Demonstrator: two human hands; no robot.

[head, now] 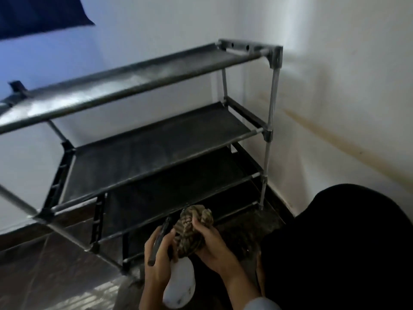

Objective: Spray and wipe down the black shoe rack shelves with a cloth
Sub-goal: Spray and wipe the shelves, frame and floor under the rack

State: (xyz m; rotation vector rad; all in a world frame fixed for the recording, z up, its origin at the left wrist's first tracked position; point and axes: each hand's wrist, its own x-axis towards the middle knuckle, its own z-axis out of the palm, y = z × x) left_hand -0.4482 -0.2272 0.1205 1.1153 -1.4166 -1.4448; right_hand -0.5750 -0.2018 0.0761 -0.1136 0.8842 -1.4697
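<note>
Beyond both hands stands one black shoe rack [156, 139] with four fabric shelves. One white spray bottle [180, 285], trigger up, is gripped by the left hand [157, 258]; touching it, the right hand [212, 245] clutches one bunched, patterned brown cloth [190, 229].

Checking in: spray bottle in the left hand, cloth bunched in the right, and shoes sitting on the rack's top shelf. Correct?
Not quite. The head view shows no shoes on the top shelf; it is bare. The rest holds: left hand grips the spray bottle, right hand holds the bunched cloth.
</note>
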